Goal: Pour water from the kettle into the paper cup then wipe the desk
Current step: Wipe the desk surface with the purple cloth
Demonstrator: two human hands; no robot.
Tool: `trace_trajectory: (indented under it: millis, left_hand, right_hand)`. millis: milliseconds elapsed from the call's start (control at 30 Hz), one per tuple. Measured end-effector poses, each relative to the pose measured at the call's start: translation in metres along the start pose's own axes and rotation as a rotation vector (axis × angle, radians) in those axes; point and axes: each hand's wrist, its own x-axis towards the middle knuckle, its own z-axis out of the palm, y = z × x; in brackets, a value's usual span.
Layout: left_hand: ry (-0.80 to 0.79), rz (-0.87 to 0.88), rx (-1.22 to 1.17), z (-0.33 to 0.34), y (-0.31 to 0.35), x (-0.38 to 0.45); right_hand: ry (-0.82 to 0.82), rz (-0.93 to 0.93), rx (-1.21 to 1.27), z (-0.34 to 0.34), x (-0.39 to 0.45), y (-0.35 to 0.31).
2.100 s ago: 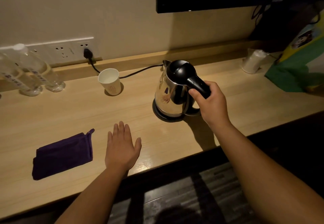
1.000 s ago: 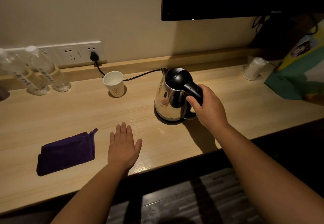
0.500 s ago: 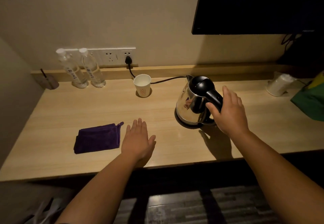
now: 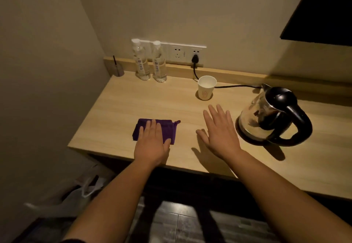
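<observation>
A steel kettle with a black lid and handle stands on its base at the right of the wooden desk. A white paper cup stands upright near the back wall, left of the kettle. A folded purple cloth lies near the desk's front edge. My left hand lies flat on the cloth, fingers spread, covering its near part. My right hand hovers open over the desk between the cloth and the kettle, holding nothing.
Two clear water bottles stand at the back by a wall socket strip, where the kettle's black cord is plugged in. A small grey holder sits in the back left corner. A white bag lies on the floor at left.
My right hand has let go of the kettle handle and moved left, open. My left hand has slid left onto the purple cloth. The view has swung left.
</observation>
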Motion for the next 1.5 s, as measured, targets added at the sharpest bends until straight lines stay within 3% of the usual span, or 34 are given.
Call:
trace_trajectory:
  millis: [567, 900, 1100, 1267, 1400, 1500]
  left_hand:
    - [0.010, -0.214, -0.061, 0.016, -0.180, 0.007]
    - [-0.032, -0.560, -0.249, 0.054, -0.263, 0.029]
    - [0.018, -0.660, -0.239, 0.066, -0.271, 0.043]
    - [0.015, -0.750, -0.363, 0.057, -0.268, 0.051]
    - [0.040, -0.842, -0.393, 0.055, -0.271, 0.064]
    - [0.079, -0.899, -0.387, 0.054, -0.269, 0.068]
  right_hand:
    - [-0.205, -0.271, 0.104, 0.070, 0.064, -0.155]
    - [-0.361, -0.350, -0.002, 0.104, 0.089, -0.164]
    - [-0.381, -0.436, -0.002, 0.106, 0.085, -0.158]
    - [-0.356, -0.549, -0.026, 0.111, 0.031, -0.156]
    - [-0.345, -0.569, 0.175, 0.111, -0.004, -0.156]
    - [-0.394, -0.229, 0.794, 0.067, 0.013, -0.163]
